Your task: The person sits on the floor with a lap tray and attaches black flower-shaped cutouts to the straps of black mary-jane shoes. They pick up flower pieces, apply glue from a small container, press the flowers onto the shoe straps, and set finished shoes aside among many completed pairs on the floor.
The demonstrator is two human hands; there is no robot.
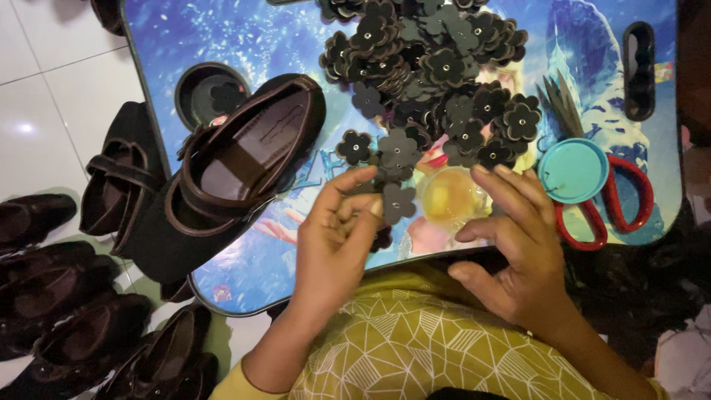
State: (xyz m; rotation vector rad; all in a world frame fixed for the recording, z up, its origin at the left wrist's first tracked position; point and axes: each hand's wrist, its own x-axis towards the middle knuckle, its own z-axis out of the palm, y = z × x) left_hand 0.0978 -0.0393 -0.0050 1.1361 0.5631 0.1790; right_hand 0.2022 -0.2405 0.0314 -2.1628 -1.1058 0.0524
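Black flower [399, 201] pinched in left hand [337, 230]; right hand [518, 237] spread by glue cup [449, 195]. Dab sparingly, centre only.

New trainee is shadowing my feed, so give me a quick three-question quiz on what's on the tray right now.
1. True or false: the left hand pinches a dark flower cutout.
2. What do the right hand fingers rest by: A) the glue cup, B) the scissors, C) the brown shoe?
3. What colour is the round lid lying over the scissors?

Key: 1 true; 2 A; 3 teal.
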